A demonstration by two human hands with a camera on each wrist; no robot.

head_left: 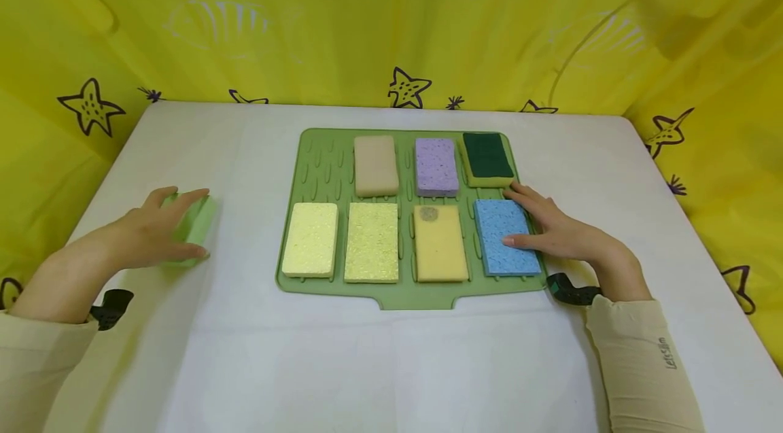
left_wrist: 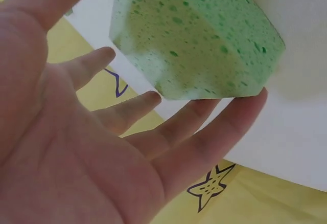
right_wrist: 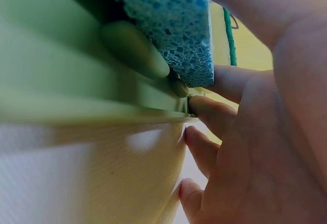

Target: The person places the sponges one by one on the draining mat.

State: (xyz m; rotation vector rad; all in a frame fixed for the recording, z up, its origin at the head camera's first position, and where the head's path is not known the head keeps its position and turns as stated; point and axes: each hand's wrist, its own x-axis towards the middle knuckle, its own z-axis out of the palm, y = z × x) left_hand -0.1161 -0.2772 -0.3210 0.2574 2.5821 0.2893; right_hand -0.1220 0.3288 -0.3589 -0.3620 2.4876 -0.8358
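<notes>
At the left of the table, my left hand (head_left: 149,232) spans a light green sponge (head_left: 197,222), thumb toward the near end and fingers toward the far end. Its pores show in the left wrist view, where fingertips (left_wrist: 258,97) touch the edge of the green sponge (left_wrist: 204,40). My right hand (head_left: 563,232) lies at the mat's right edge, thumb over a blue sponge (head_left: 501,229) that sits flat on the green mat (head_left: 416,295). In the right wrist view, the index finger lies beside the blue sponge (right_wrist: 173,35); the other fingers are spread near the mat's rim.
The mat's back row holds a beige sponge (head_left: 376,164), a purple sponge (head_left: 436,164) and a dark green scouring sponge (head_left: 487,156). In front lie two pale yellow sponges (head_left: 310,239) (head_left: 372,241) and a tan sponge (head_left: 440,249). A yellow curtain (head_left: 342,32) borders the white table (head_left: 306,365).
</notes>
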